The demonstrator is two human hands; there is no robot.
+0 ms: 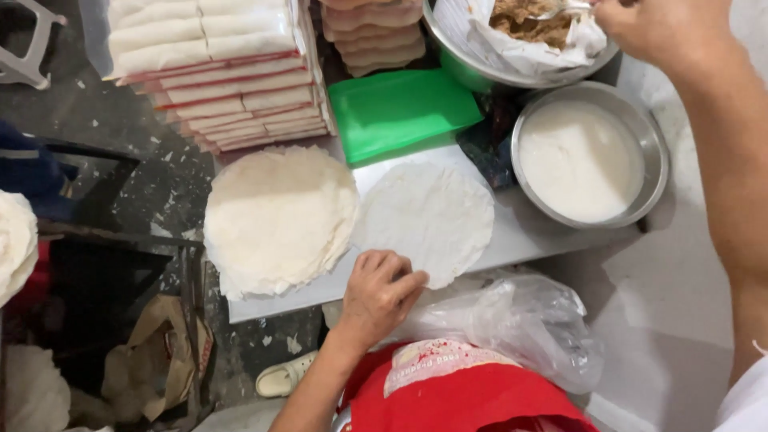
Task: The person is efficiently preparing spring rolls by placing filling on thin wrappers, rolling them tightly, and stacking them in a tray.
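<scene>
One thin round wrapper [428, 218] lies flat by itself on the white board [528, 232], dead centre of the view, and that's the piece in play right now. The left hand [382, 294] sits at its 7 o'clock edge, fingers curled and pressing down on the rim, not pinching anything. The right hand [652, 28] is way up at 1 o'clock, closed around a spoon [560, 10] that's dug into the brown filling [528, 22] in the paper-lined metal bowl [472, 64].

So I'd call this the scoop stage: wrapper laid out and pinned, filling being picked up, nothing on the wrapper yet. As I see it, the next move needs the spoon carried from 1 o'clock down to the middle of the wrapper without dripping into the bowl of white liquid [582, 158] that sits right in between at 3 o'clock. The wrapper looks flimsy, so it'd probably pay to keep the left hand on that edge.

Other stuff around: a stack of wrappers [276, 218] at 9 o'clock just touching the single one, a green lid [400, 108] at 12, bagged packs [212, 68] at 11, and a clear plastic bag [520, 328] at 5 o'clock.
</scene>
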